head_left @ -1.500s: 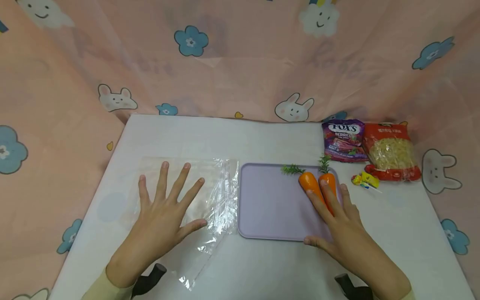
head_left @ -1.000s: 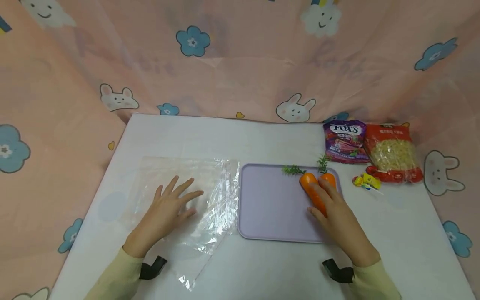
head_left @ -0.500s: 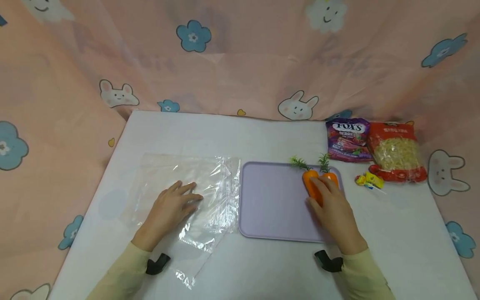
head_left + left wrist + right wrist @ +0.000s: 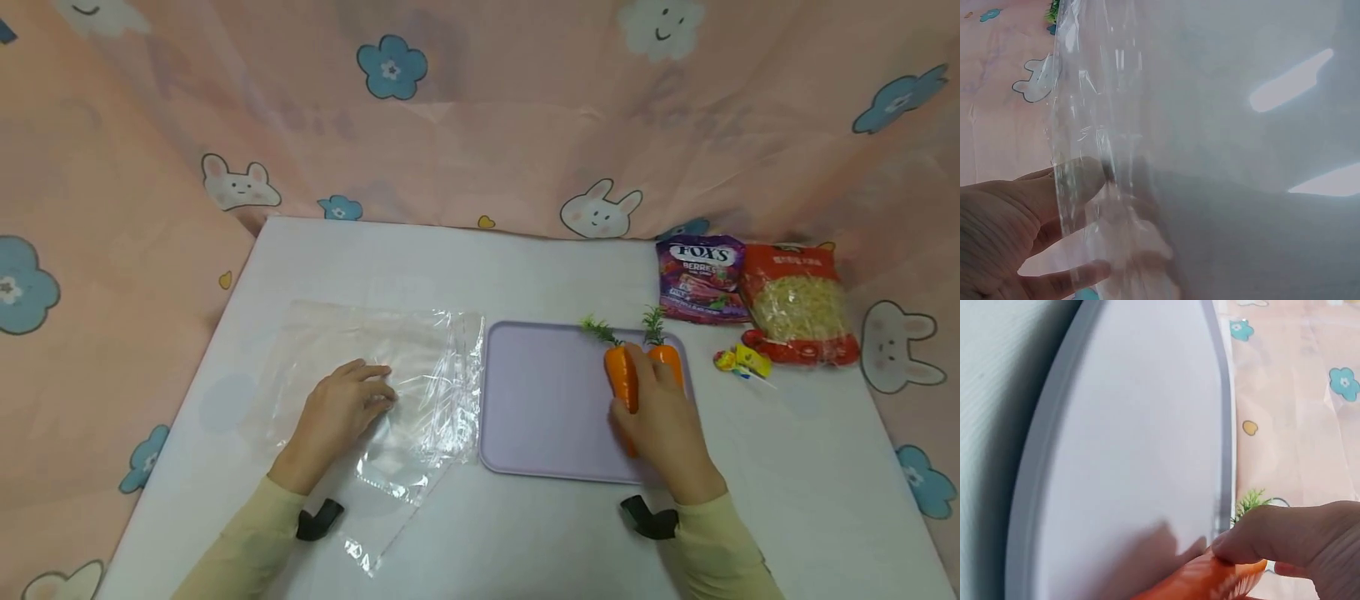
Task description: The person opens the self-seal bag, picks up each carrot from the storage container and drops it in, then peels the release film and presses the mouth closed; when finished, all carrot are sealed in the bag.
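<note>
My right hand (image 4: 667,429) grips the left of two glossy orange carrots (image 4: 620,375), thumb on one side and fingers over the other. That carrot's lower end shows below the thumb, and the right wrist view has its orange body (image 4: 1200,578) under the thumb. Beside it the second carrot (image 4: 667,360), with a green leafy top, is partly covered by the fingers. Both are over the lilac tray (image 4: 555,417). To the left, my left hand (image 4: 333,421) pinches a clear plastic bag (image 4: 446,383), its fingertips bent together on the film; the left wrist view shows the puckered film (image 4: 1110,156) there.
At the back right lie a purple FOX'S candy bag (image 4: 703,279) and a red packet (image 4: 798,304) with pale contents. A yellow-wrapped lollipop (image 4: 742,361) sits in front of them. A patterned pink cloth (image 4: 480,125) hangs behind the white table (image 4: 450,271).
Both hands have gone from spread flat to bent fingers. The right has taken hold of the left carrot, which now stands more upright in view; the left has closed on the plastic bag.
</note>
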`<state>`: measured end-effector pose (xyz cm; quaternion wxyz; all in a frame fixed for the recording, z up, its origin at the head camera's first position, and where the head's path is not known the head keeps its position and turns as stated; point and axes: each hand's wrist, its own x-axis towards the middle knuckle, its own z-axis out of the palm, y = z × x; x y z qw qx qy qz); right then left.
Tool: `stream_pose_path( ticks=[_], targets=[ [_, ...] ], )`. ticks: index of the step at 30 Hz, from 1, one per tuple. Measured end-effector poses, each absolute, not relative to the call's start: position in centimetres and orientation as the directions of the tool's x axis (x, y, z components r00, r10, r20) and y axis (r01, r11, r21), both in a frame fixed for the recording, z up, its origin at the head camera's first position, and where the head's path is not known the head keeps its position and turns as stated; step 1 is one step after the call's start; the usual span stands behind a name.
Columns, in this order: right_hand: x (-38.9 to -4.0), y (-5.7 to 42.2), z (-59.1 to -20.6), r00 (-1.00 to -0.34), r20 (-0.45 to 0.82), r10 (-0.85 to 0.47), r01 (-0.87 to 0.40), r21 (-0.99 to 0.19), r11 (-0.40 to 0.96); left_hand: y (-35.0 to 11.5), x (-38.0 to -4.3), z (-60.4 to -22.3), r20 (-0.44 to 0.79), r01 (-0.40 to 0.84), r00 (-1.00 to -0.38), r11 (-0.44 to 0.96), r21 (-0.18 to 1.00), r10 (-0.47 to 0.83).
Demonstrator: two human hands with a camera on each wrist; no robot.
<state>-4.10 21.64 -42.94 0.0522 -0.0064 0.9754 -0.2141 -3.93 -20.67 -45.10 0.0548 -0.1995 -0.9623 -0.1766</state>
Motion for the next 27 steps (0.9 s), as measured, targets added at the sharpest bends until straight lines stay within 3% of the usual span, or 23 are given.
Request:
stream_pose_path(
  ticks=[11,19,27],
  targets=[
    [-4.0,21.3,-42.6,-0.980,-0.190,-0.065,0.039,-0.498,0.866,-21.0,-3.8,-43.8,0.195,0.351,-0.936,0.838,0.418,0.295],
    [-3.6,21.6,-40.0,-0.984,-0.140,-0.108,-0.004,-0.594,0.804,-21.2,-3.8,-42.4,0.309,0.390,-0.910,0.823,0.414,0.276],
    [-2.8,21.3,-38.1,-0.993,0.020,-0.116,-0.101,-0.643,0.759,-21.1,-3.8,-42.1,0.317,0.401,-0.906,0.805,0.437,0.280]
  ],
)
